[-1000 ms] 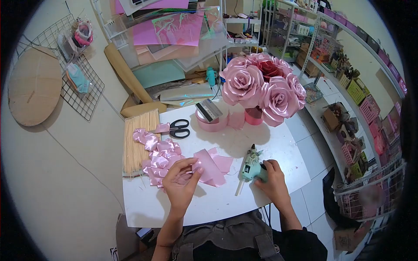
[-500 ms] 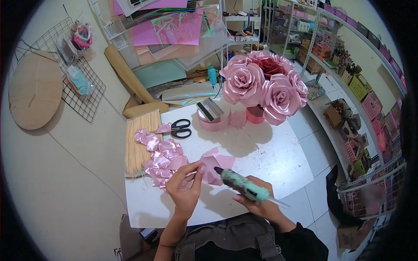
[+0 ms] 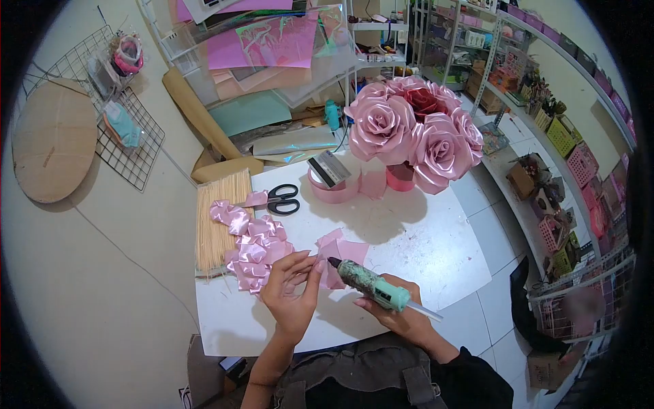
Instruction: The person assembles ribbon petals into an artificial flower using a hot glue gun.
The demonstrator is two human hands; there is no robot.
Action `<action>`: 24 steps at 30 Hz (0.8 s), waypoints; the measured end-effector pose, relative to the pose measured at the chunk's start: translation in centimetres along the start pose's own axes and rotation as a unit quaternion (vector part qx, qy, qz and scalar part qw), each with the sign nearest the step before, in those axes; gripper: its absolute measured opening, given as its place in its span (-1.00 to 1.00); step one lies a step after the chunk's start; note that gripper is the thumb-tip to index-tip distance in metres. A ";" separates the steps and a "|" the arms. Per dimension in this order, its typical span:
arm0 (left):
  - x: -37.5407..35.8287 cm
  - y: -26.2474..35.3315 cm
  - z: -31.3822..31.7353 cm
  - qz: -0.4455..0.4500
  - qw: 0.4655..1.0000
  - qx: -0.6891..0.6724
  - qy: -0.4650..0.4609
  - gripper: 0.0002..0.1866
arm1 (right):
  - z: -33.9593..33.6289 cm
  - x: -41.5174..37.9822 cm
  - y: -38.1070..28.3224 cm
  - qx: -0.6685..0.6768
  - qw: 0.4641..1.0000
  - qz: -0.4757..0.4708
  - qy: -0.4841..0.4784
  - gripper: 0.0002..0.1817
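My right hand (image 3: pixel 400 312) is wrapped round a mint-green hot glue gun (image 3: pixel 371 283), a clear glue stick jutting from its back end. The gun's dark nozzle points left, right at the fingertips of my left hand (image 3: pixel 291 292). Thumb and forefinger of that hand pinch a pink satin ribbon piece, mostly hidden by the fingers. Flat pink ribbon pieces (image 3: pixel 353 251) lie on the white table just beyond the nozzle. Left of my hands is a heap of folded pink satin petals (image 3: pixel 259 249), partly over a bundle of thin wooden sticks (image 3: pixel 212 228).
Black-handled scissors (image 3: pixel 283 200) lie behind the petals, a ribbon scrap over their blades. A pink ribbon roll (image 3: pixel 334 194) carries a grey-and-white box (image 3: pixel 329 169). Large pink satin roses (image 3: pixel 436 146) with one red rose stand at the back right. Shelves (image 3: pixel 518 184) line the right side.
The glue gun has moved slightly left, bringing its nozzle to my left fingertips. My left hand keeps its pinch and has barely shifted.
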State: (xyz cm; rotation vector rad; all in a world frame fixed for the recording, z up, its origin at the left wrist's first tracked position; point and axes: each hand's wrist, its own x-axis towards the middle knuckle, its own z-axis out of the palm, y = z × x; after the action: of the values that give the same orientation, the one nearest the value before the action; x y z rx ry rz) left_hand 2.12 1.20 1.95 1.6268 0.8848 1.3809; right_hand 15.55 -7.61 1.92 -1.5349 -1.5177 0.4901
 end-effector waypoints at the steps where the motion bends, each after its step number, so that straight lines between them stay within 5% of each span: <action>1: 0.0 0.0 0.0 -0.003 1.000 0.001 0.000 -0.71 | 0.1 0.0 0.0 0.001 1.000 0.001 0.000 -0.75; 9: 0.3 0.4 -0.5 -0.033 0.998 -0.050 -0.016 -0.71 | -0.2 -0.1 1.6 0.020 0.996 0.018 0.083 -0.77; 18: 0.7 0.6 -0.6 -0.066 0.993 -0.086 0.039 -0.68 | -2.5 -1.6 -0.2 0.027 0.996 0.040 -0.076 -0.72; 24: 0.7 0.7 -0.5 -0.065 0.995 -0.065 0.036 -0.67 | -1.9 -1.1 -0.1 0.040 0.996 0.031 -0.078 -0.71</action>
State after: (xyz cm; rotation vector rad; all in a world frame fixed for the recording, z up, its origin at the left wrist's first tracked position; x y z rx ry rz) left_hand 1.72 1.60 2.88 1.4044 0.9068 1.3826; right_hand 16.84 -9.28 2.69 -1.5139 -1.5521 0.7132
